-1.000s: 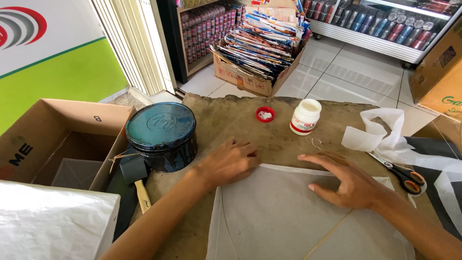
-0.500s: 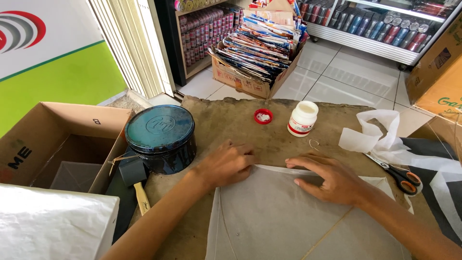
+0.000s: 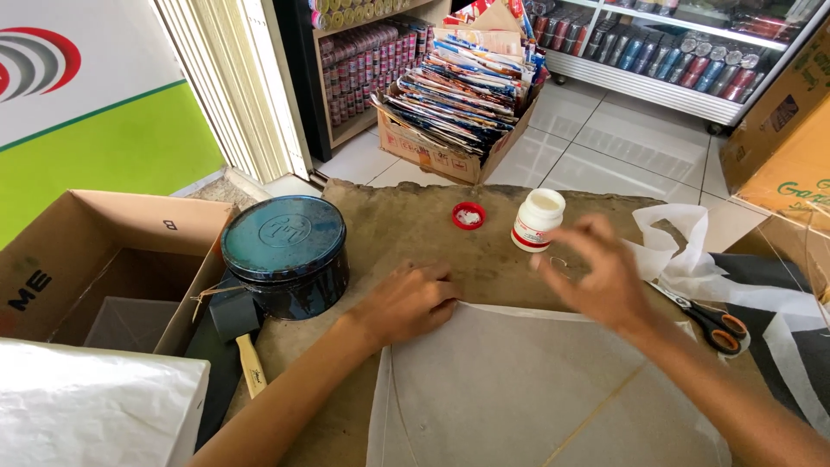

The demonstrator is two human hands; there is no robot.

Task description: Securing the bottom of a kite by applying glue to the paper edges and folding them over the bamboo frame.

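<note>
The left hand (image 3: 406,303) is laid flat, palm down, on the top edge of a sheet of pale translucent paper (image 3: 519,389), which lies on a worn brown work surface (image 3: 389,225); nothing is gripped, the sheet is only pressed. The right hand (image 3: 605,277) is raised above the sheet's upper edge, fingers loosely spread and empty (motion blur noted, so finger detail is poor). It is nearest to a small white bottle (image 3: 536,220), which stands upright and uncapped just beyond the fingertips; its red cap (image 3: 469,215) lies apart to the left.

Risks judged from this layout:
- The open bottle could be knocked over by the blurred right hand, and its contents spilled toward the paper.
- The thin sheet, held at one corner only, could be creased or shifted if it is brushed by the forearm.
- Scissors (image 3: 713,322) lie just beside the right forearm, near white strips (image 3: 683,251); they could be swept off.
- A round dark tin (image 3: 285,255) stands near the left elbow's path.
</note>
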